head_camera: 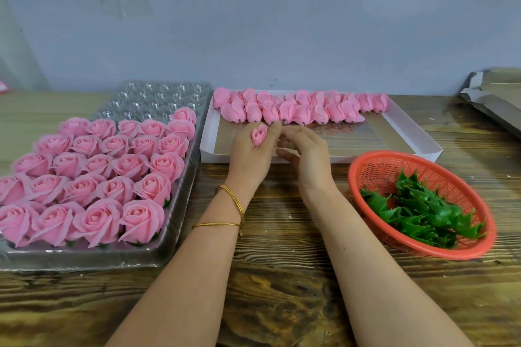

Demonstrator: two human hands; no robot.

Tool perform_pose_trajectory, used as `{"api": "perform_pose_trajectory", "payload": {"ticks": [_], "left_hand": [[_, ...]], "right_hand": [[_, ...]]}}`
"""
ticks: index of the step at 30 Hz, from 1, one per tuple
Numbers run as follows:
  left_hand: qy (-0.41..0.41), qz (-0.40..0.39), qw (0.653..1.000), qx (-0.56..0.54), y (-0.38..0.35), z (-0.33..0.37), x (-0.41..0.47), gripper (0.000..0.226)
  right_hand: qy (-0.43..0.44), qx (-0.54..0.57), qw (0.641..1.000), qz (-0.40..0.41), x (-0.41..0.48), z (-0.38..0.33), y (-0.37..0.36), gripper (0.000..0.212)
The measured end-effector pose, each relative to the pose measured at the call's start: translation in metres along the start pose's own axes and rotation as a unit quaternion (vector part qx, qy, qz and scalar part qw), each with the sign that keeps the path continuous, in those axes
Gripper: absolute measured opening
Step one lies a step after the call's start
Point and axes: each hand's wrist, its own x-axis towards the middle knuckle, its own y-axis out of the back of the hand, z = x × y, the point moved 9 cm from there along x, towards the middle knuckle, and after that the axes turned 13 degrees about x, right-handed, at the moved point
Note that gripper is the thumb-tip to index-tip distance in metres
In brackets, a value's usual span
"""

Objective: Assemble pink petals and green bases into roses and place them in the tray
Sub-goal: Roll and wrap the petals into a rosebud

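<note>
Two grips over white box (366, 158) near edge, left grip (250, 155) clasping pink bud (258, 134), right grip (308, 155) curled, hold unclear

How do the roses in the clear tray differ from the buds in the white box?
The roses are opened wide, face up, one per cell of the clear tray; the buds are closed, smaller, lying on their sides in overlapping rows in the white box. Green bases peek under some roses, none under the buds. Both are pink.
</note>
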Motion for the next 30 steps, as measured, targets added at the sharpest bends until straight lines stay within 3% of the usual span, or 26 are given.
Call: {"api": "perform_pose_trajectory", "payload": {"ticks": [4,8,15,26,30], "left_hand": [[-0.001,0.017,0.999,-0.039,0.002,0.003,0.001,0.04],[0.065,-0.011,0.991,-0.117,-0.005,-0.009,0.0,0.029],[0.084,-0.031,0.99,-0.111,-0.009,-0.017,0.0,0.025],[0.073,-0.061,0.992,-0.079,-0.009,-0.015,0.0,0.041],[0.11,-0.048,0.986,-0.112,-0.011,-0.019,-0.002,0.044]], "right_hand": [[0.017,-0.068,0.996,-0.055,-0.005,-0.001,-0.011,0.027],[0.018,-0.101,0.988,-0.117,-0.007,0.005,-0.021,0.033],[0.044,-0.125,0.984,-0.118,-0.008,0.004,-0.023,0.033],[-0.015,-0.093,0.976,-0.195,-0.014,0.009,-0.03,0.027],[-0.018,-0.083,0.981,-0.174,-0.012,0.011,-0.029,0.042]]}}
